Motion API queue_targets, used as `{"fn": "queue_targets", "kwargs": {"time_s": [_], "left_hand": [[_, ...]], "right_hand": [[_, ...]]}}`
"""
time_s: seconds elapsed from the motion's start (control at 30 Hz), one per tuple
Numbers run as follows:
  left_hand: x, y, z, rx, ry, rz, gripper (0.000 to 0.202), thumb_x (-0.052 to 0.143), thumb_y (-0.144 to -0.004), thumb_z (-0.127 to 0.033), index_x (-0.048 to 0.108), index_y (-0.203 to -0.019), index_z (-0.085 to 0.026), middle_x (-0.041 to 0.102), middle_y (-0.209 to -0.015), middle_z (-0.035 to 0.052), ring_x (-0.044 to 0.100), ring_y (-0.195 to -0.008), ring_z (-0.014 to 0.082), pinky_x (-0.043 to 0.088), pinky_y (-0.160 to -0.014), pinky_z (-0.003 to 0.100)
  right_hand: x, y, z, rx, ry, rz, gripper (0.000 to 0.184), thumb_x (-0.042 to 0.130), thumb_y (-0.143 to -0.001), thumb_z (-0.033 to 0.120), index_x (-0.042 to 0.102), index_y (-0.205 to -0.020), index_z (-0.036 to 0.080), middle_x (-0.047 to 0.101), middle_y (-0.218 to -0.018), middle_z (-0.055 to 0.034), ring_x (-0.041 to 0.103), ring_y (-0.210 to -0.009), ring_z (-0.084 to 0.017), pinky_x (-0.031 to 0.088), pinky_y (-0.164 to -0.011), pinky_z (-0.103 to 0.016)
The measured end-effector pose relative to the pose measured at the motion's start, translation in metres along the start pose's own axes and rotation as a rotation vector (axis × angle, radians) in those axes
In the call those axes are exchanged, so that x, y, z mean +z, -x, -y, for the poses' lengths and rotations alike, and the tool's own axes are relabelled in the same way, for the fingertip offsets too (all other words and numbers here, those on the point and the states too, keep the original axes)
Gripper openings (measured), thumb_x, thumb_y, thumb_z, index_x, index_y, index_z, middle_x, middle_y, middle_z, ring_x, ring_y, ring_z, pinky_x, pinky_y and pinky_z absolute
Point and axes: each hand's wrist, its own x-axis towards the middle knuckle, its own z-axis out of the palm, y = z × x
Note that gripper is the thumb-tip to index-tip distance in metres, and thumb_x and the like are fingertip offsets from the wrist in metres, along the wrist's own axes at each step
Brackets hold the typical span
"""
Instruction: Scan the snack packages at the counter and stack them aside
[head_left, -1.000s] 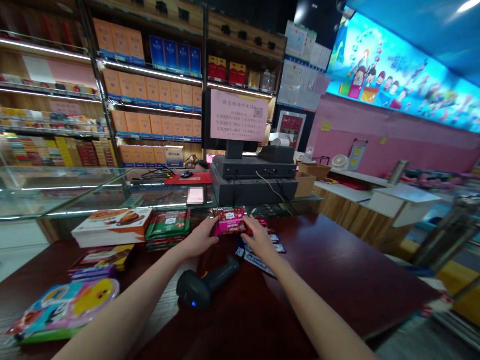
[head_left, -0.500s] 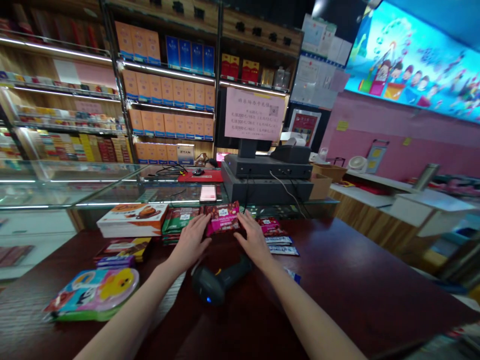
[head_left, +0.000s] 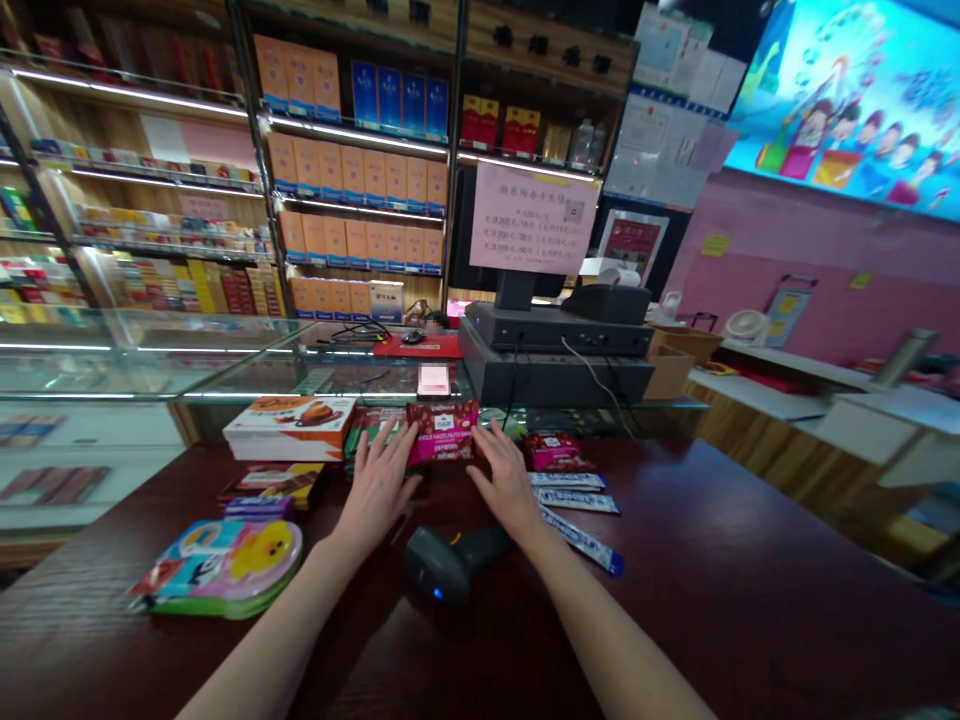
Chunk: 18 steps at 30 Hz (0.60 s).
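- A shop's wall shelves (head_left: 352, 170), stocked with orange and blue boxes, rise behind the cash register (head_left: 555, 350) and to its left.
- A dark red wooden counter (head_left: 712, 560) runs in front of the cash register, with a glass display case (head_left: 150, 360) between them and extending to the left.
- A pink printed notice (head_left: 532, 218) stands on top of the cash register.
- A stack of white and orange boxed cakes (head_left: 289, 428) lies on the counter, in front of the cash register and to its left.
- A round cartoon duck package (head_left: 217, 568) lies further left of the cash register, near the counter's front.
- A black barcode scanner (head_left: 450, 565) lies on its side on the counter, in front of the cash register, between the forearms.
- A chocolate bar (head_left: 442, 432) in a red-pink wrapper lies directly in front of the cash register, at the counter's far edge.
- The left hand (head_left: 379, 490) is open with its fingers spread, just left of the bar. It holds nothing, though any contact with the wrapper is hard to tell.
- The right hand (head_left: 506, 490) is open likewise, just right of the bar, with no grip visible.
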Motion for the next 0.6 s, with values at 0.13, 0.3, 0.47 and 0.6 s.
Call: {"fn": "queue_targets", "kwargs": {"time_s": [0.13, 0.3, 0.47, 0.6], "left_hand": [[0.006, 0.005, 0.004, 0.017, 0.007, -0.057, 0.071, 0.053, -0.091, -0.020, 0.025, -0.156, -0.020, 0.045, -0.156, 0.0114, 0.024, -0.152, 0.0285, 0.013, -0.124, 0.057], [0.007, 0.008, 0.010, 0.081, -0.017, -0.207, 0.071, 0.055, -0.093, -0.021, 0.024, -0.157, -0.021, 0.052, -0.150, 0.0128, 0.034, -0.148, 0.0302, 0.016, -0.123, 0.059], [0.000, 0.008, 0.008, 0.141, -0.028, -0.319, 0.071, 0.055, -0.095, -0.023, 0.023, -0.158, -0.023, 0.058, -0.144, 0.0116, 0.039, -0.146, 0.0293, 0.017, -0.123, 0.060], [-0.004, 0.008, 0.003, 0.190, -0.029, -0.349, 0.070, 0.057, -0.096, -0.028, 0.025, -0.157, -0.024, 0.061, -0.141, 0.0104, 0.042, -0.144, 0.0290, 0.017, -0.123, 0.060]], "right_hand": [[0.001, 0.001, 0.002, -0.035, 0.008, -0.020, 0.066, 0.055, -0.088, 0.012, 0.042, -0.152, 0.027, 0.052, -0.151, -0.0071, 0.034, -0.149, -0.027, 0.034, -0.117, -0.055], [0.000, 0.004, 0.003, -0.140, 0.031, -0.078, 0.069, 0.050, -0.089, 0.006, 0.038, -0.154, 0.027, 0.053, -0.150, -0.0080, 0.042, -0.144, -0.027, 0.040, -0.114, -0.053], [-0.006, 0.007, 0.005, -0.248, 0.021, -0.185, 0.069, 0.041, -0.094, 0.002, 0.033, -0.156, 0.031, 0.053, -0.150, -0.0062, 0.050, -0.139, -0.021, 0.045, -0.114, -0.043], [-0.015, 0.008, 0.008, -0.303, -0.003, -0.268, 0.066, 0.040, -0.096, 0.002, 0.035, -0.155, 0.032, 0.055, -0.148, -0.0057, 0.052, -0.137, -0.020, 0.046, -0.115, -0.041]]}}
